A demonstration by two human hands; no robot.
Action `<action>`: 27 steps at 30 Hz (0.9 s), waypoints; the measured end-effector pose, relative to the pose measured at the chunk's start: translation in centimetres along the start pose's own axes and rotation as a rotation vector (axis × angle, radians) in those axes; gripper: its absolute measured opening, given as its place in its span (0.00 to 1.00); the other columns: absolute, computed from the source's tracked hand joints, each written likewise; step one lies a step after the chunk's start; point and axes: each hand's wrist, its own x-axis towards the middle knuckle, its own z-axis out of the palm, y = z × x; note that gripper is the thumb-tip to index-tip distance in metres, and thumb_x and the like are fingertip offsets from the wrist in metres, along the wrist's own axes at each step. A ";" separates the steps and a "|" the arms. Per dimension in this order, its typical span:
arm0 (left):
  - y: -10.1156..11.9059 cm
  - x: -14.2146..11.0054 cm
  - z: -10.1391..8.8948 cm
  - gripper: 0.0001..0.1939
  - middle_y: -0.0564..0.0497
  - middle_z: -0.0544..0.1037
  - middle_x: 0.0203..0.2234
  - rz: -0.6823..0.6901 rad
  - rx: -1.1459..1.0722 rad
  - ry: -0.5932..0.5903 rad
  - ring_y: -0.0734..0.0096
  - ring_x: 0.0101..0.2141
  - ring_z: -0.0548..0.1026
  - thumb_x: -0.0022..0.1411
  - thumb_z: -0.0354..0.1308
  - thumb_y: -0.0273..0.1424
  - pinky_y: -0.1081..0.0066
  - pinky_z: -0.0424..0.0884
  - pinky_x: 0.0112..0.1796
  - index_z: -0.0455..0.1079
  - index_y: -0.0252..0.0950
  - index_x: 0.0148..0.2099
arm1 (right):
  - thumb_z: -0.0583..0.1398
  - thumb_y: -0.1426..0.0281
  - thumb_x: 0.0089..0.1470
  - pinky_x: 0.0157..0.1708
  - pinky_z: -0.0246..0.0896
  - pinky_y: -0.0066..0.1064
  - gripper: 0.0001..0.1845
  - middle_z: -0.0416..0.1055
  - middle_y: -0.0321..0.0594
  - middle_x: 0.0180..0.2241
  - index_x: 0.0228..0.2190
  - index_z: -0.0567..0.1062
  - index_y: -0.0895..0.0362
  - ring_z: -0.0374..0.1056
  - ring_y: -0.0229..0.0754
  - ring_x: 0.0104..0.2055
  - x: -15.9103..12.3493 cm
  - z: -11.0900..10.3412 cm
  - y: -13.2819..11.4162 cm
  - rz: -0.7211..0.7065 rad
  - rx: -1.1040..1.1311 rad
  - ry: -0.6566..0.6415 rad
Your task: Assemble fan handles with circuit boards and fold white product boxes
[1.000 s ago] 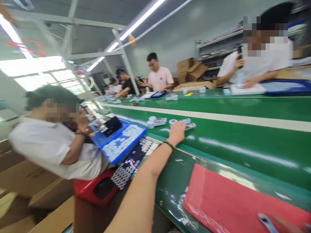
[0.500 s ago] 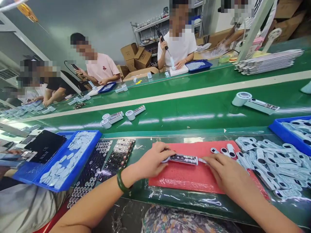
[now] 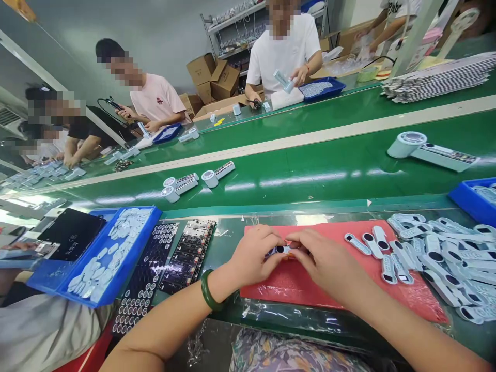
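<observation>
My left hand (image 3: 258, 256) is closed around a pale-blue device housing (image 3: 282, 249) above the red mat (image 3: 310, 289). Only a small part of the housing shows, with a dark patch on it; the fingers cover the rest. My right hand (image 3: 327, 258) meets the left one there, thumb and fingers bent in a pinch at the housing's right end. What lies between those fingertips is hidden. Several pale-blue covers with dark windows (image 3: 389, 269) lie on the mat to the right of my hands, beside a large heap of similar covers (image 3: 445, 253).
Circuit board panels (image 3: 188, 253), a sheet of round parts (image 3: 145, 284) and a blue tray (image 3: 112, 289) of small pale pieces lie to my left. On the green conveyor (image 3: 302, 175) stand several round-headed housings (image 3: 406, 144). Another blue tray (image 3: 465, 199) sits at right. Co-workers work across the belt.
My right hand has moved left to meet my left hand at the housing. The housing's long board side no longer shows. Across the belt, a co-worker has lowered a tool and lifted a pale-blue piece.
</observation>
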 end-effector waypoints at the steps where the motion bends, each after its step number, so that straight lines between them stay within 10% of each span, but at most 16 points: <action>1: 0.0 0.0 0.1 0.07 0.46 0.78 0.39 -0.009 0.001 -0.011 0.61 0.42 0.74 0.67 0.56 0.32 0.60 0.69 0.44 0.72 0.39 0.46 | 0.53 0.71 0.64 0.37 0.67 0.37 0.10 0.75 0.40 0.42 0.43 0.74 0.52 0.73 0.45 0.39 -0.1 -0.1 0.1 0.000 -0.022 0.004; 27: 3.5 -2.0 1.2 0.08 0.43 0.78 0.43 -0.048 0.216 -0.057 0.55 0.47 0.74 0.68 0.53 0.30 0.53 0.70 0.49 0.70 0.36 0.47 | 0.57 0.70 0.62 0.49 0.64 0.44 0.09 0.73 0.44 0.45 0.45 0.70 0.55 0.69 0.48 0.47 -2.6 1.3 2.0 -0.017 0.100 -0.096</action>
